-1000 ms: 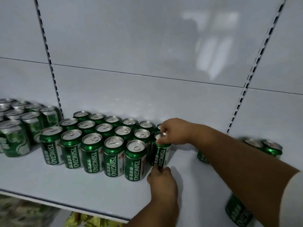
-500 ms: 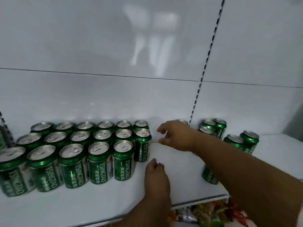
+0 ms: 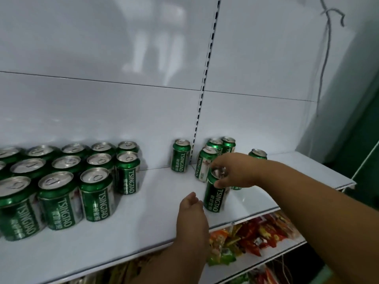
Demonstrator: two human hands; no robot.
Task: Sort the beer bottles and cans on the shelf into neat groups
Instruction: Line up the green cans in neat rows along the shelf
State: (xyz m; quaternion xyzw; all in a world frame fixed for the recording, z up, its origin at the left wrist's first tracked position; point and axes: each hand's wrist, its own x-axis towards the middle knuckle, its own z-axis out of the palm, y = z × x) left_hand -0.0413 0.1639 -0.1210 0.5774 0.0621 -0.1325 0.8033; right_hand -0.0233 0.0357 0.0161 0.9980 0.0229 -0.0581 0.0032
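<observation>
bare shelf (image 3: 164, 193) mid | can block (image 3: 67, 181) left | loose cans (image 3: 213, 152) right

The cans (image 3: 96, 196) are green with silver tops, white "TSINGTAO" lettering and a pale label panel. The shelf (image 3: 143, 218) and back panel (image 3: 102, 99) are plain white. Below right, snack packets (image 3: 252, 238) show red, orange and green. The far-right wall (image 3: 365, 99) is green.
</observation>
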